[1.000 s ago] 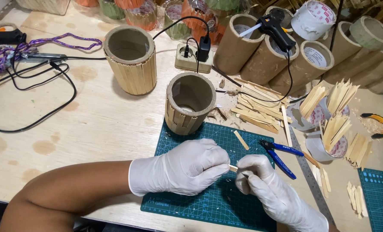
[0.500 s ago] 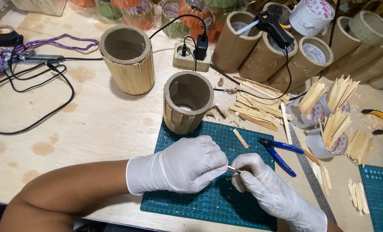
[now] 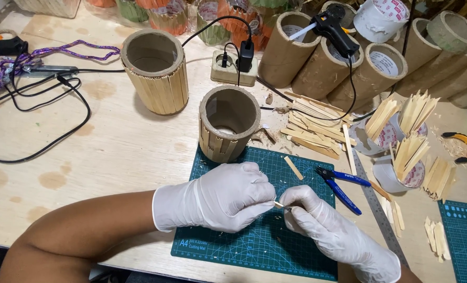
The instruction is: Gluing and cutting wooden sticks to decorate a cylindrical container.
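At lower centre, the left hand (image 3: 217, 202) and right hand (image 3: 317, 220) pinched a thin wooden stick (image 3: 278, 204) between closed fingertips above the cutting mat (image 3: 233, 246); too hard a squeeze could have snapped it.

Both hands (image 3: 217, 199) wear white, seemingly latex gloves; forearms unsleeved.

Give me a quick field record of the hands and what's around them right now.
left hand: gloved, pinching one end of a thin wooden sliver
right hand: gloved, at the sliver's other end
surface: green cutting mat
behind hands: cardboard tube, partly clad in sticks
right of hands: blue cutters, metal ruler
far left: fully clad tube
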